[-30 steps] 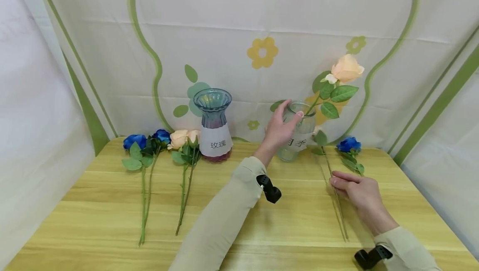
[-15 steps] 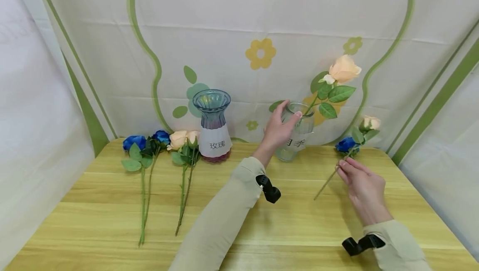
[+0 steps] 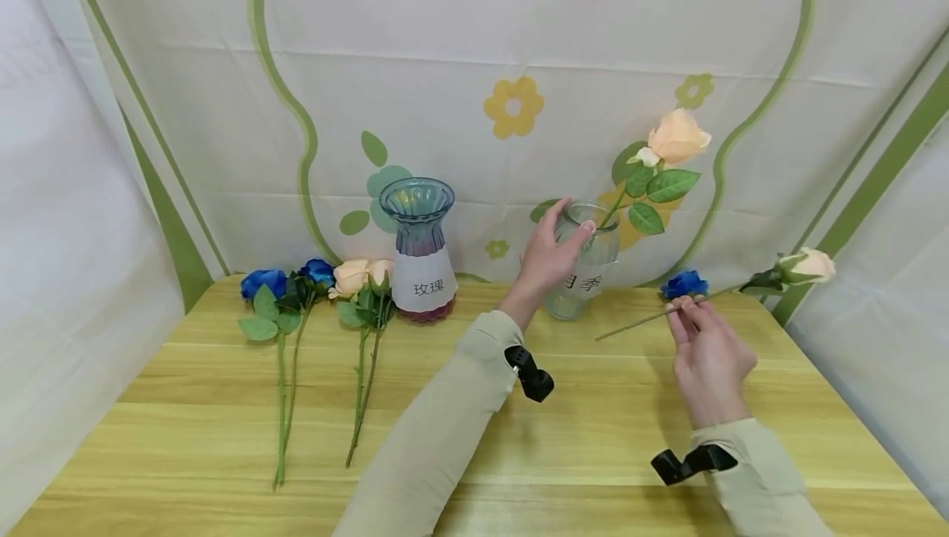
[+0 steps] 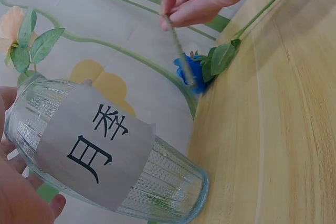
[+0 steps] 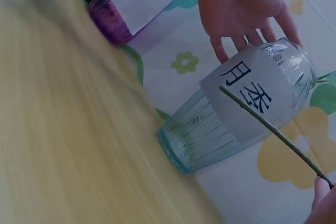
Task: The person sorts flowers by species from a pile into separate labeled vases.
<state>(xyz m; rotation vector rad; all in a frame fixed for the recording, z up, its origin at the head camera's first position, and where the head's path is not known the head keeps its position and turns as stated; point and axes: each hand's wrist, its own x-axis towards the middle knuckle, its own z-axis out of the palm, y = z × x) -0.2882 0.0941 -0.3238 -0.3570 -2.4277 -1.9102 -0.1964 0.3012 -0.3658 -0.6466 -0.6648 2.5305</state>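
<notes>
Pinches, between thumb and fingers of the right hand (image 3: 712,361), the thin stem of a pale peach rose (image 3: 810,266), aslant above the table (image 3: 563,459) at the right of the scene, with the flower head out to the right and the bare stem end pointing left, lower than the mouth of a clear glass jar (image 3: 597,254). Grips, with the left hand (image 3: 549,265), the upper part of that jar, thumb near and other fingers round the left side. Shown standing in the jar, labelled 月季: a second peach rose (image 3: 678,137), leaning right. Shown lying just beyond the right hand: a blue rose (image 3: 684,282). Seen toward the left: a blue-and-purple vase (image 3: 421,239) labelled 玫瑰, just right of a pair of peach roses (image 3: 352,277) and, farther left, a pair of blue roses (image 3: 263,284). To be judged as the step in hand: aligning the pinched stem with the jar, not yet inserting. Calls next, in all likelihood, for lifting the stem end above the rim, tipping the flower upward, and steadying the jar against a knock.
</notes>
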